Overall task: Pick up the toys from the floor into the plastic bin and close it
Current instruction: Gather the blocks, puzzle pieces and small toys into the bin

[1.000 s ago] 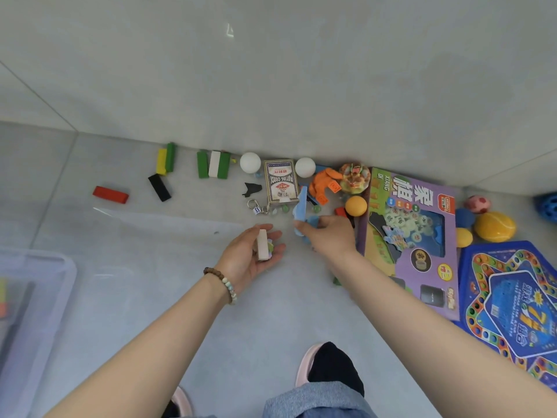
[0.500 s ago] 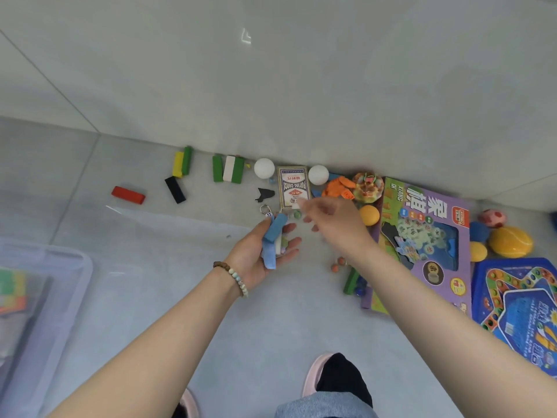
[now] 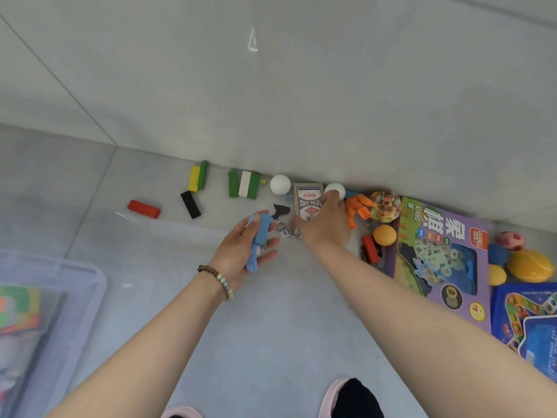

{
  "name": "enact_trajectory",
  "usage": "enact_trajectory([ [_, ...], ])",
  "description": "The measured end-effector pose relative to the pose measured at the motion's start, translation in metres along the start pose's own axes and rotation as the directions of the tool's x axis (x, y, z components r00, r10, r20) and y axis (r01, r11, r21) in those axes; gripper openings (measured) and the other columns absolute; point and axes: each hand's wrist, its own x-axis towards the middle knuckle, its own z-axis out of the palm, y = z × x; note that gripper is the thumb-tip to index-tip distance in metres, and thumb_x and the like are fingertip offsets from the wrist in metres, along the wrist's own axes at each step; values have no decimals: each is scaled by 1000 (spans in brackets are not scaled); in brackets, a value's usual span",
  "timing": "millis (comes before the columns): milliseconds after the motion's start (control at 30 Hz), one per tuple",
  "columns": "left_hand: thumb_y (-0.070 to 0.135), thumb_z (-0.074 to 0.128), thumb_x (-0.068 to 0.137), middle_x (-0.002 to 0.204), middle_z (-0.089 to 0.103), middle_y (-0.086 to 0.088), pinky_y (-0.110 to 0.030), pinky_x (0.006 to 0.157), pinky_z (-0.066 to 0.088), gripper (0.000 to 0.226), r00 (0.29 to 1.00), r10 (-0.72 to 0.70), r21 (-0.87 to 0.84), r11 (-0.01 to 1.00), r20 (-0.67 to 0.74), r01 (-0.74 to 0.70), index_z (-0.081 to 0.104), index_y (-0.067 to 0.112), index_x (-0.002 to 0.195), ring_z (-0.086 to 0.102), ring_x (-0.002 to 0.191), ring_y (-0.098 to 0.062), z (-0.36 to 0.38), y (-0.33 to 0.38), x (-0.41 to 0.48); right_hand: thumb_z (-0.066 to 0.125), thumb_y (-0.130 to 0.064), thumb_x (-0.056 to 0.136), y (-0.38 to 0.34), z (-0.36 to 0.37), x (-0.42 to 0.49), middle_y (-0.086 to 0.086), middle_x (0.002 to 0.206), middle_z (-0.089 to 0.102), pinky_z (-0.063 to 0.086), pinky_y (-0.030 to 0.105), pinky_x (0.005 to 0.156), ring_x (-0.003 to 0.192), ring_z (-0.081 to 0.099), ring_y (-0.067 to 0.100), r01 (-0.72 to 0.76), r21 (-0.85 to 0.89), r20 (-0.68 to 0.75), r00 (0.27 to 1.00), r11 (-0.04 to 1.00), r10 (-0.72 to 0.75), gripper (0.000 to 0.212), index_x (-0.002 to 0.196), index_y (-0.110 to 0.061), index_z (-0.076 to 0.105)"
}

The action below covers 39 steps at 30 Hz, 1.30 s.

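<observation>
Grey floor tiles along the wall carry the scattered toys [image 3: 244, 184]: my left hand [image 3: 241, 254] lies palm up, fingers curled round blue blocks [image 3: 261, 233], perhaps with a white one under them. My right hand [image 3: 324, 226] reaches down over the playing-card pack [image 3: 306, 196] and the dice keychain [image 3: 284, 233]; I cannot tell whether it grips anything. A white ball [image 3: 338, 188] sits at its fingertips. The plastic bin [image 3: 90, 297] stands well apart at lower left, coloured pieces showing inside.

There is a red block [image 3: 143, 209], black block [image 3: 190, 204], white ball [image 3: 280, 184], orange ball [image 3: 385, 235] and purple box [image 3: 446, 236].
</observation>
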Motion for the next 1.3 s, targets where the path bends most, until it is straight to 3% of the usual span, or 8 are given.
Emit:
enact_trajectory([
  [267, 28, 47, 96, 96, 63, 5, -14, 47, 41, 17, 992, 118, 263, 959, -39, -104, 55, 24, 110, 59, 67, -7, -3, 42, -52, 76, -23, 75, -15, -81, -36, 0, 90, 63, 53, 28, 70, 72, 60, 11, -163, 538, 284, 959, 827, 4, 34, 104, -14, 61],
  [500, 29, 52, 93, 84, 59, 1, -11, 34, 25, 14, 969, 248, 259, 936, -7, -238, 55, 17, 100, 42, 48, -5, -15, 121, -183, 56, -23, 91, -110, -175, -164, 4, 100, 65, 53, 27, 83, 84, 59, 16, -222, 593, 686, 642, 774, -341, 28, 117, -16, 62],
  [733, 23, 54, 93, 91, 62, -1, -11, 33, 28, 20, 871, 455, 321, 866, -188, -383, 52, 14, 110, 47, 52, -7, -128, 184, -333, 57, -24, 91, -240, -163, -304, 4, 97, 64, 50, 32, 90, 87, 61, 21, -62, 599, 738, 428, 798, -521, 13, 104, -22, 59],
  [867, 27, 59, 89, 103, 64, -4, -16, 44, 44, 29, 839, 437, 333, 883, -324, -331, 54, 15, 116, 56, 66, -12, -208, 188, -390, 54, -23, 93, -288, -112, -366, 5, 96, 65, 55, 26, 76, 79, 64, 18, -21, 577, 783, 298, 816, -546, 13, 104, -21, 60],
  [933, 33, 62, 86, 123, 57, -4, -30, 79, 56, 52, 874, 342, 354, 910, -346, -216, 45, 18, 133, 60, 94, -17, -240, 182, -404, 53, -23, 94, -297, -86, -377, 5, 107, 63, 57, 26, 78, 84, 62, 15, 132, 530, 762, 360, 838, -538, 22, 115, -20, 59],
  [1033, 54, 58, 81, 154, 21, -2, -41, 111, 26, 78, 883, 229, 540, 841, -410, 33, 23, 28, 147, 29, 138, -21, -274, 166, -410, 53, -28, 93, -291, -69, -370, 2, 124, 56, 51, 29, 85, 98, 55, 15, 435, 327, 726, 453, 839, -518, 38, 130, -19, 52],
  [1200, 56, 49, 86, 150, 31, 2, -36, 108, 31, 71, 872, 361, 682, 730, -330, -44, 29, 22, 145, 33, 136, -17, -246, 169, -380, 59, -31, 90, -248, -106, -305, -2, 120, 57, 51, 27, 80, 107, 55, 13, 459, 224, 748, 485, 859, -454, 32, 121, -26, 57],
  [1300, 37, 49, 93, 130, 55, -2, -19, 85, 47, 41, 826, 525, 667, 692, -205, -274, 49, 16, 129, 60, 105, -9, -190, 184, -341, 58, -28, 91, -206, -148, -251, 2, 115, 58, 50, 31, 84, 104, 55, 15, 377, 165, 738, 566, 911, -368, 28, 118, -24, 56],
])
